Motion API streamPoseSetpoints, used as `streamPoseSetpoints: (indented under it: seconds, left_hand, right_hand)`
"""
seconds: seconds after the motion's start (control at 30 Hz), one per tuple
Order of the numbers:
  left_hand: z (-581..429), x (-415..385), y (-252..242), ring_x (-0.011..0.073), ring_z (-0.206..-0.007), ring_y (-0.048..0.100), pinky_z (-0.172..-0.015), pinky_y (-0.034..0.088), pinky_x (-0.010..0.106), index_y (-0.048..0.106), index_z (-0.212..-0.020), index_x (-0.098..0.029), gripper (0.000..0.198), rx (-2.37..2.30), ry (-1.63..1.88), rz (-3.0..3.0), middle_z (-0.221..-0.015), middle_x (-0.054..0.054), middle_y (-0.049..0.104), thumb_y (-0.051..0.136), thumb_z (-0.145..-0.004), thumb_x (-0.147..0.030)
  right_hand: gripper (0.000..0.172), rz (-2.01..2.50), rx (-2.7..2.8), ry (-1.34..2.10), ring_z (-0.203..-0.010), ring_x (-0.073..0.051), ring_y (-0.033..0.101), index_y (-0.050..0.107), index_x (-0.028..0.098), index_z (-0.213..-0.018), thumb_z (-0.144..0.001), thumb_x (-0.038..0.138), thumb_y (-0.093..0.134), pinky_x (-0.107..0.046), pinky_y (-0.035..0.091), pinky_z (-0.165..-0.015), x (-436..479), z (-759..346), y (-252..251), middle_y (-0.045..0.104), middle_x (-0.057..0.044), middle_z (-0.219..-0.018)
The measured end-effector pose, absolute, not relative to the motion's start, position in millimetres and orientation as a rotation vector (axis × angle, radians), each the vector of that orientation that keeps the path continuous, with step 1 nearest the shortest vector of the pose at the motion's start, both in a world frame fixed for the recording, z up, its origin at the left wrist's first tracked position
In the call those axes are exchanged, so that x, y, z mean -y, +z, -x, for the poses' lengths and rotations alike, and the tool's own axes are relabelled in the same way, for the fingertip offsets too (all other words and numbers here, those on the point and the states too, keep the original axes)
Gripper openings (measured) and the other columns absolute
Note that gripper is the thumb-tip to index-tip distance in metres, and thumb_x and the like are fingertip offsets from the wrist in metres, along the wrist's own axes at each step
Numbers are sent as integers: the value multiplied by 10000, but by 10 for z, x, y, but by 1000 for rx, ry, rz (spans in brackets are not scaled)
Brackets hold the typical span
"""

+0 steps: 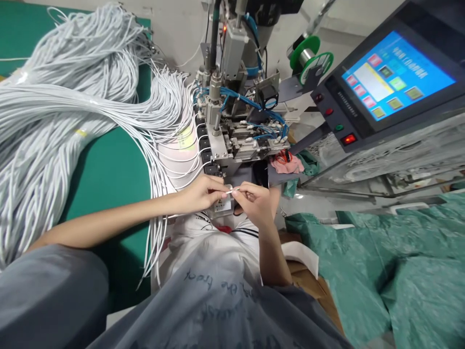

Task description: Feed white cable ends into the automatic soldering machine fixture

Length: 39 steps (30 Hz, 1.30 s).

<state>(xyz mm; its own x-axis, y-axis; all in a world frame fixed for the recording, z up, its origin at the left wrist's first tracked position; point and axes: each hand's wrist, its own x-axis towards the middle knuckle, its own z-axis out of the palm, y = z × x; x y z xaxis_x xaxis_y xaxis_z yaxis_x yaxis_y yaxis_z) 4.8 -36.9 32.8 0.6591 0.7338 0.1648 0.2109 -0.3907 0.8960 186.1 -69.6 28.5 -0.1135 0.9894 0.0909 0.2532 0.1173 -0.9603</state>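
The biggest thing on my remote feed is the bundle of white cables [65,106], heaped far out to the left of the hands and fanning down across the green tabletop [109,179]. To the right of the hands and below them lies crumpled green plastic sheeting [399,276]. Up and to their right a touchscreen panel [395,72] glows blue, with round buttons along its lower left edge. Straight ahead of the hands stands the machine [236,131], metal blocks threaded with blue tubing, with a green spool [312,58] behind it. A pink cloth [286,164] lies just right of the machine's base.

My left forearm comes in bare from the lower left, almost level. The left hand [201,194] is curled, its fingertips pinched. The right forearm rises steeply from below, and the right hand [256,201] bends toward the left one, thumb and forefinger closed. Both pinch the cable end [232,190], a short white piece spanning the small gap between the fingertips, right over a small metal block [222,206] with a yellow warning sticker.
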Motion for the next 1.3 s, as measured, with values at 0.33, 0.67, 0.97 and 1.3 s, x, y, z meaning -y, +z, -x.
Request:
streamPoseSetpoints:
  seconds: [0.33,0.67,0.97,1.3]
  left_hand:
    - [-63,404,241,81,-565,477,-533,370,189,643,-715,-127,303,-834,753,-2223,-618,7,524,451,-903,-267]
    - [-2,329,136,123,-638,535,-565,414,225,636,-853,-127,265,-893,546,-2757,-713,42,551,388,-896,-210]
    - [-34,272,102,108,-629,526,-582,391,214,615,-901,-126,263,-929,459,-2518,-777,42,547,375,-933,-230]
    - [20,67,-20,102,-550,540,-536,417,229,605,-1001,-121,265,-1204,38,-2796,-901,84,553,365,-893,-146]
  right_hand:
    - [259,1352,1494,662,-475,-94,334,627,177,-624,-829,306,531,-256,273,-471,776,-1643,132,367,32,-519]
    - [382,1344,1711,776,-487,-86,293,374,185,-455,-803,247,520,-254,257,-492,591,-1794,180,262,48,-500]
    - [247,1378,1431,789,-543,-114,425,604,173,-617,-814,300,525,-252,355,-541,519,-1689,-211,453,14,-564]
    - [227,1408,1226,1237,-606,-129,541,653,157,-773,-724,362,570,-241,425,-557,124,-1828,-566,622,-16,-676]
